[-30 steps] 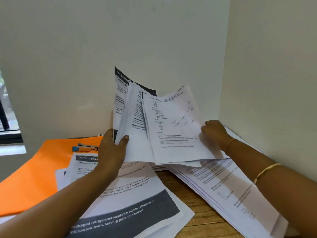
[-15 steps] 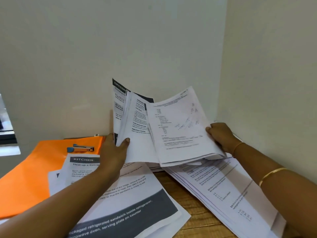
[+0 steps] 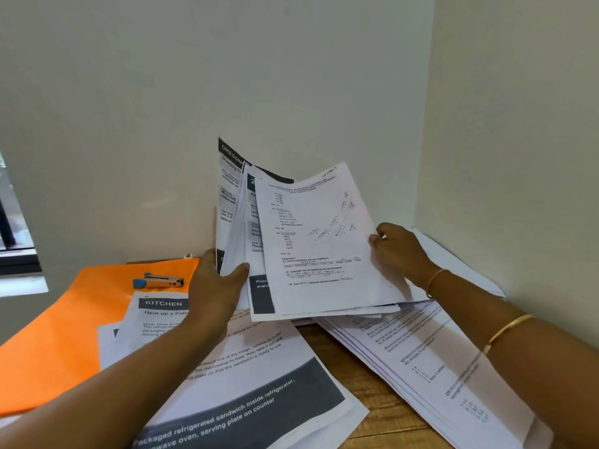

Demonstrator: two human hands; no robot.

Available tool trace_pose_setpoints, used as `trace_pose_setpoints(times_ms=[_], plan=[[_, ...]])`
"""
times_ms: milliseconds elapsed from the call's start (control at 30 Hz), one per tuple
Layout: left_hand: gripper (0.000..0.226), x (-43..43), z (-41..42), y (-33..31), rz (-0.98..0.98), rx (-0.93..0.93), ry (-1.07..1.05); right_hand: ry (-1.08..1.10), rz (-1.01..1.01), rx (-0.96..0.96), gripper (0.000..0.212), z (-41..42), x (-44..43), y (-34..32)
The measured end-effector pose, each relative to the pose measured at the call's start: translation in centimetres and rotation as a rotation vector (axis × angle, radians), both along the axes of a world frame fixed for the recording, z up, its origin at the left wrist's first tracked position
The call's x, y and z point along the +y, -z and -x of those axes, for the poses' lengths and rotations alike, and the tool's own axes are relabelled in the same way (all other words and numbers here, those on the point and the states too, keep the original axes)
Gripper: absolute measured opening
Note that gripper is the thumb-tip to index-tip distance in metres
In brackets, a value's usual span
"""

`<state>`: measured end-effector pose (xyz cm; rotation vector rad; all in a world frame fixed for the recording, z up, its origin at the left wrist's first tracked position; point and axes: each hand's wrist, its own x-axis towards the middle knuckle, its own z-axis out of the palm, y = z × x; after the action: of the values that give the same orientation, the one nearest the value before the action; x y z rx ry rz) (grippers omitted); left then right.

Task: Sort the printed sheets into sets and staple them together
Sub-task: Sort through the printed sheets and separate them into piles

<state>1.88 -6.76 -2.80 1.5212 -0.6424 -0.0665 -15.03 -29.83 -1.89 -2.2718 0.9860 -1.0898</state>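
Observation:
I hold a fanned bundle of printed sheets (image 3: 311, 241) upright against the corner of the walls. My left hand (image 3: 215, 286) grips its left edge, thumb on the front. My right hand (image 3: 397, 247) pinches the right edge of the front sheet, a page of maths exercises. Behind it stand sheets with dark headers. A pile of sheets headed KITCHEN (image 3: 233, 377) lies flat under my left forearm. Another pile of question sheets (image 3: 428, 361) lies under my right forearm. A small blue and silver stapler (image 3: 158, 281) rests on the orange folder (image 3: 64, 335).
The wooden table (image 3: 366, 384) shows between the two flat piles. Walls close off the back and the right side. A window edge (image 3: 16, 241) is at the far left.
The held bundle has shifted slightly right and the front maths sheet now covers more of the sheets behind it. My right hand slid up along its right edge.

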Motion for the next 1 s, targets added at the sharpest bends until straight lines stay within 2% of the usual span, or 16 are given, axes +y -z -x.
trace_pose_setpoints(times_ms=[100,200,267,400,533,600,667,700,733,833,1000], plan=[[0.026,0.1,-0.1,0.0,-0.009,-0.035,-0.029,0.150,0.099,0.132,0.024,1.5,-1.8,0.3],[0.028,0.2,-0.2,-0.1,-0.018,-0.044,-0.046,0.307,0.099,0.399,0.013,4.1,-3.4,0.3],[0.028,0.2,-0.4,-0.1,-0.021,-0.043,-0.050,0.408,0.052,0.537,0.026,5.7,-4.8,0.7],[0.030,0.2,-0.6,-0.1,-0.026,-0.025,-0.050,0.535,-0.007,0.584,0.036,8.0,-6.6,1.8],[0.033,0.1,-0.7,-0.1,-0.025,-0.014,-0.043,0.622,0.145,0.708,0.049,8.0,-6.2,1.7],[0.036,0.0,-0.7,-0.1,-0.036,-0.014,-0.049,0.489,0.069,0.715,0.069,7.1,-5.3,1.1],[0.038,0.0,-0.6,-0.1,-0.041,-0.013,-0.054,0.214,-0.151,0.692,0.113,5.9,-3.4,0.1],[0.038,0.0,-0.6,-0.1,-0.044,-0.015,-0.055,0.088,-0.226,0.702,0.129,5.3,-2.4,-0.1],[0.039,0.0,-0.6,-0.1,-0.046,-0.016,-0.058,-0.011,-0.279,0.755,0.130,4.7,-1.4,-0.2],[0.038,0.2,-0.8,-0.2,-0.033,-0.011,-0.068,-0.139,-0.392,0.850,0.097,3.2,0.7,0.4],[0.035,0.6,-1.7,-0.5,0.002,-0.020,-0.114,-0.085,-0.274,0.962,0.093,2.4,-0.1,2.0]])
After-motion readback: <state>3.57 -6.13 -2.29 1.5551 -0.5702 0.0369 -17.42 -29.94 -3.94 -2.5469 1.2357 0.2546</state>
